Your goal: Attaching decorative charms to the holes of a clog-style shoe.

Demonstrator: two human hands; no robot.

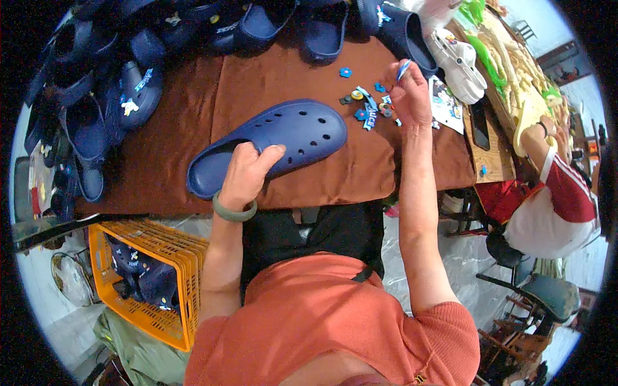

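A navy blue clog (302, 125) with round holes lies on the brown cloth, its toe pointing right. My left hand (244, 170) grips its near side at the opening, thumb on top and fingers inside. Raised over the right part of the table, my right hand (411, 96) pinches a small blue-and-white shoe charm (403, 69) between thumb and fingertips. Just left of that hand lies a loose pile of charms (368, 110), blue flowers and lettered pieces among them. A single blue flower charm (346, 72) sits apart from the pile.
Navy clogs (322, 35) line the far and left table edges, some with charms fitted. A white clog (456, 64), a printed card (445, 106) and a dark phone (479, 122) are at right. An orange crate (138, 283) holds clogs at lower left. Another person (560, 199) works at right.
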